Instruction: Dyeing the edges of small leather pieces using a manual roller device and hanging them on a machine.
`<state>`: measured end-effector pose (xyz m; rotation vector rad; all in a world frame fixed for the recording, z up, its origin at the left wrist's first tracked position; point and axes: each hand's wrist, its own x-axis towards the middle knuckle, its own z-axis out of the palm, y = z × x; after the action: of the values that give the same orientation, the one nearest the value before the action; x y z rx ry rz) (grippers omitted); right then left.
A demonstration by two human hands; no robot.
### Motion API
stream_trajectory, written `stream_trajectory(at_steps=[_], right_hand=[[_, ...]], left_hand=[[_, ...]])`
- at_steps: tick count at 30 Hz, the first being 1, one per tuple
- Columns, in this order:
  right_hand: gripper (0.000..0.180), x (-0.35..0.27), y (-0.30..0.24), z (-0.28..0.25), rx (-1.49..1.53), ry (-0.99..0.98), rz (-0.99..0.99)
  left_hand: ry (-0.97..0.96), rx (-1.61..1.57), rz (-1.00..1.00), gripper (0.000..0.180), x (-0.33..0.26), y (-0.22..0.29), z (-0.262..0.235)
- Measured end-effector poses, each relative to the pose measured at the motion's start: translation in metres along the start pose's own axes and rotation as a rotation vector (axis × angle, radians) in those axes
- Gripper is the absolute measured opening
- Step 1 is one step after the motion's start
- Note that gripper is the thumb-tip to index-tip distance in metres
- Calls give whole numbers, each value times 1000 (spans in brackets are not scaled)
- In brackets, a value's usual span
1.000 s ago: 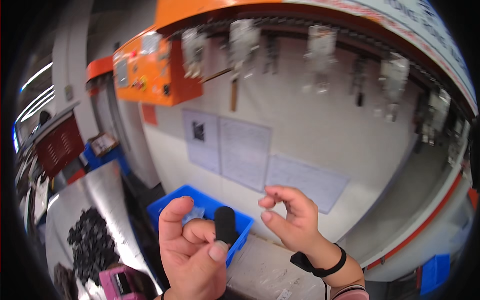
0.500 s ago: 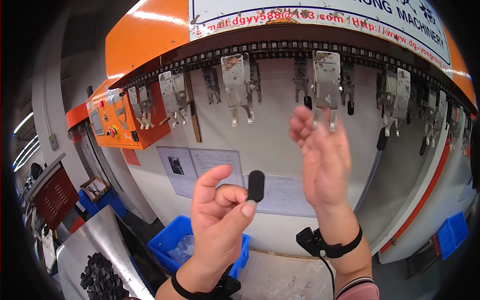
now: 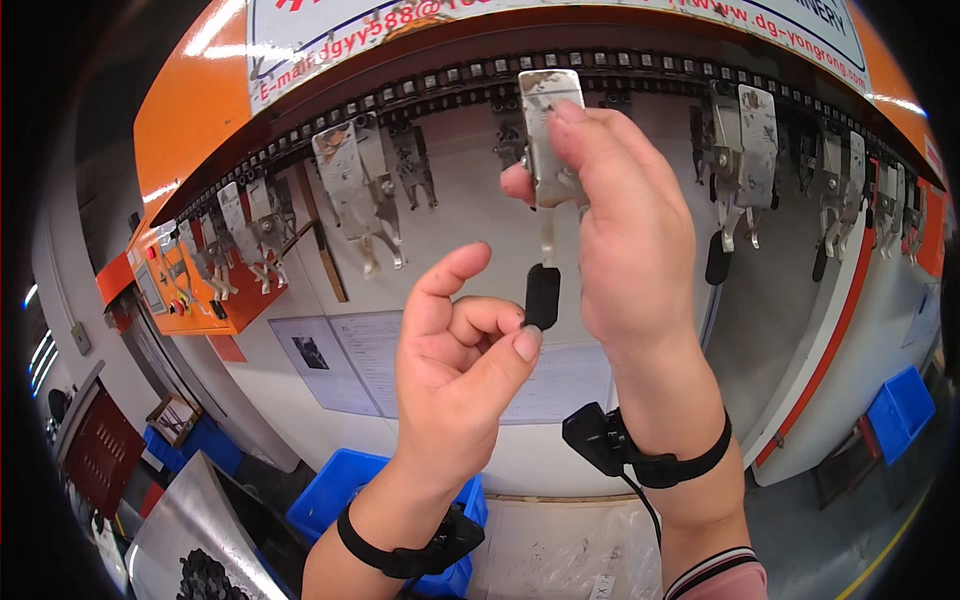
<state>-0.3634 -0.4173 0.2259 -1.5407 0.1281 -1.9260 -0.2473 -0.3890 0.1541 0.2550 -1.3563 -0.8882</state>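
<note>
Between the thumb and forefinger of my left hand [image 3: 455, 365] is a small black oblong pad [image 3: 542, 293] with rounded ends. Its top end meets the lower prong of a metal spring clip [image 3: 543, 130]; whether the prong grips it, I cannot tell. My right hand [image 3: 630, 210] is closed on that clip's upper plate, the thumb on the front and a fingertip showing at its left side. The clip hangs from a dark chain [image 3: 440, 83]. To the right, another clip [image 3: 757, 135] hangs with a black pad [image 3: 718, 258] below it.
An orange control box [image 3: 190, 290] stands at the far left. Below are a blue crate [image 3: 345, 480] and a metal table [image 3: 190, 515] with a heap of black pads [image 3: 208, 577]. Paper sheets [image 3: 340, 365] are on the pale machine wall. A blue bin [image 3: 900, 405] stands far right.
My right hand has risen from the clip's prongs and closed on its upper plate. My left hand has brought the black pad up to the prong. The view has shifted, too.
</note>
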Motion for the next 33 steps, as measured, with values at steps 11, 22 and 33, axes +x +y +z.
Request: stream_trajectory(at_steps=[11,22,33], right_hand=[[27,-9,4,0,53,-25,5],[40,-24,20,-15,112,-50,-51],[60,-251,86,13,271,-180,546]], left_hand=[[-7,-10,54,56,13,-4,1],[176,48,8,49,-33,-9,2],[278,759,-120,37,-195,27,-44]])
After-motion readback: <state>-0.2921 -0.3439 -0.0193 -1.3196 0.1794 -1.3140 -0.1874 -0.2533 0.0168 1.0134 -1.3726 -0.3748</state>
